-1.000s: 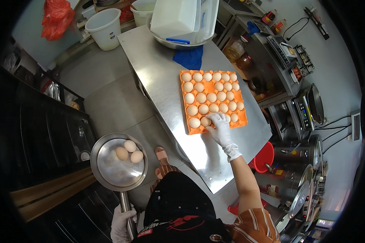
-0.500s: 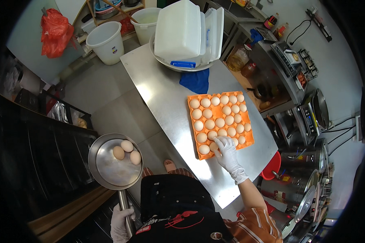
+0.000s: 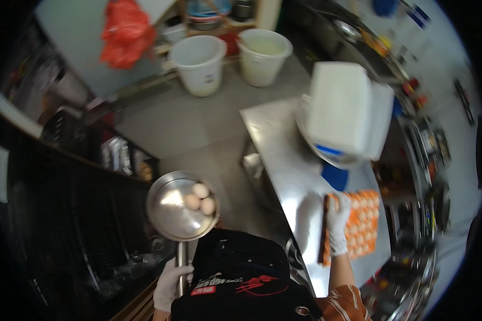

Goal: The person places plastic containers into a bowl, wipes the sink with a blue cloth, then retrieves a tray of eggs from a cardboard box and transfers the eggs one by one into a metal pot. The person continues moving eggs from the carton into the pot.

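Note:
My left hand (image 3: 168, 284), in a white glove, is wrapped round the long handle of a steel saucepan (image 3: 168, 216) at the lower left. Three brownish eggs (image 3: 200, 190) lie together in the right part of the pan. On the steel table (image 3: 273, 136) at the right is an orange egg tray (image 3: 325, 254) with rows of pale eggs (image 3: 365, 227). My gloved right hand (image 3: 338, 227) reaches over the left side of the tray, its fingers down among the eggs there. Blur and the back of that hand hide whether it grips an egg.
A blue cloth (image 3: 335, 177) lies behind the tray, beside a metal bowl (image 3: 307, 136) with white plastic boxes (image 3: 337, 109). Two white buckets (image 3: 198, 67) stand on the floor at the back. A dark cabinet (image 3: 85, 230) fills the left side; cookware crowds the right.
My view has swung left, so the table and tray appear farther right. My right hand has gone from the tray's near edge to its left side. The pan still holds three eggs.

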### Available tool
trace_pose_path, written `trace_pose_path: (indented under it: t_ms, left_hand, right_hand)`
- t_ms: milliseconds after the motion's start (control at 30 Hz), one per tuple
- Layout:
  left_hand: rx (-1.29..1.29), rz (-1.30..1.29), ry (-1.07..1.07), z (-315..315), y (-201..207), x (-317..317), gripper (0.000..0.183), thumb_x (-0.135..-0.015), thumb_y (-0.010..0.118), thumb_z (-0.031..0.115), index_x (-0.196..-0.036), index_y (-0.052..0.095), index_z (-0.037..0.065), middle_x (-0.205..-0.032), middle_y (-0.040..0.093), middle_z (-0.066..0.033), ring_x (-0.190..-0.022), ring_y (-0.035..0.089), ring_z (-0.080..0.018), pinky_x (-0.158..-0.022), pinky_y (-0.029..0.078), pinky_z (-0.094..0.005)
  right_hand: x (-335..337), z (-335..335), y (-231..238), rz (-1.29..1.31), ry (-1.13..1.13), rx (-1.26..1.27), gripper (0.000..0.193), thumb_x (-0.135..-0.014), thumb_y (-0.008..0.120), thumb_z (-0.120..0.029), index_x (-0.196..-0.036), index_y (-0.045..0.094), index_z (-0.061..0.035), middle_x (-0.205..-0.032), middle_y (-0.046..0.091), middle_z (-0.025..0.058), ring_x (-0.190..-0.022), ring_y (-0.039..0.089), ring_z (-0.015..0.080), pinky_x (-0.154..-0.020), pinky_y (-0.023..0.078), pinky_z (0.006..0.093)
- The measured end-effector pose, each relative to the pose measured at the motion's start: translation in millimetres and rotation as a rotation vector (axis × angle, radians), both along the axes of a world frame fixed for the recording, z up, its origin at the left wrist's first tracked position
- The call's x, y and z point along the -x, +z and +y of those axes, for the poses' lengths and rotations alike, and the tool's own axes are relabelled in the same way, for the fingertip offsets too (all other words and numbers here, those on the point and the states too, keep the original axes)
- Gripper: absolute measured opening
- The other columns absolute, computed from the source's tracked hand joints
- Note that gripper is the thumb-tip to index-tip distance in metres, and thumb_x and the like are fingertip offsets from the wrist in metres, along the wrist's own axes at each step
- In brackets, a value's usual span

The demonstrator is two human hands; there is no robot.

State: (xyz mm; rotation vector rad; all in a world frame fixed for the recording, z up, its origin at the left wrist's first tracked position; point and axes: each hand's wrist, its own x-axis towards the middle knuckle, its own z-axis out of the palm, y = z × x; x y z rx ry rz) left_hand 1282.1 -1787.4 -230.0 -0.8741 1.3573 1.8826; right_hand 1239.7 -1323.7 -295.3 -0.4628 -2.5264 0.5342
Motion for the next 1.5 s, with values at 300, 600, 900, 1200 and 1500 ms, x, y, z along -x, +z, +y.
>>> trace_pose_path:
  t_ms: [300,600,900,1200,1500]
  left_hand:
    - [-0.002,0.030,0.018,-67,-15,149,0.027,-0.076,0.070,0.006,-0.097,0.054,-0.001,-0.071,0.057,-0.0066,-0.057,0.058,-0.0151,-0.051,0.048,-0.0283]
    - [0.007,0.052,0.190,-103,-30,303,0.022,-0.077,0.068,0.008,-0.093,0.056,-0.001,-0.066,0.058,-0.0083,-0.053,0.056,-0.0164,-0.051,0.045,-0.0275]
    - [0.110,-0.087,0.366,-139,-34,452,0.022,-0.077,0.070,0.012,-0.091,0.058,0.002,-0.065,0.058,-0.0072,-0.054,0.057,-0.0163,-0.051,0.045,-0.0276]
    - [0.093,-0.016,0.731,-227,-47,585,0.027,-0.075,0.073,0.014,-0.092,0.057,0.000,-0.067,0.061,-0.0088,-0.056,0.059,-0.0161,-0.051,0.047,-0.0276]
    - [0.119,-0.034,0.956,-375,-46,680,0.023,-0.075,0.073,0.020,-0.082,0.063,0.001,-0.064,0.062,-0.0074,-0.054,0.059,-0.0155,-0.051,0.047,-0.0269]
  right_hand:
    - [141,-138,-22,-0.260,0.582,0.142,0.017,-0.076,0.066,-0.001,-0.092,0.065,-0.0070,-0.090,0.065,0.0104,-0.087,0.059,0.0309,-0.080,0.047,0.0408]
    - [354,-191,-44,-0.361,0.773,0.095,0.010,-0.078,0.067,-0.008,-0.088,0.066,-0.0084,-0.089,0.066,0.0091,-0.087,0.060,0.0310,-0.078,0.047,0.0422]
    - [676,-342,10,-0.245,1.219,-0.080,0.013,-0.080,0.067,-0.012,-0.092,0.066,-0.0071,-0.092,0.065,0.0091,-0.087,0.059,0.0300,-0.078,0.047,0.0409]
    - [836,-582,28,-0.254,1.687,0.024,0.016,-0.079,0.068,-0.013,-0.095,0.066,-0.0072,-0.094,0.065,0.0090,-0.089,0.058,0.0298,-0.079,0.046,0.0413]
    - [945,-768,29,-0.486,1.830,0.121,0.013,-0.082,0.065,-0.008,-0.094,0.069,-0.0037,-0.093,0.067,0.0126,-0.089,0.062,0.0309,-0.081,0.050,0.0378]
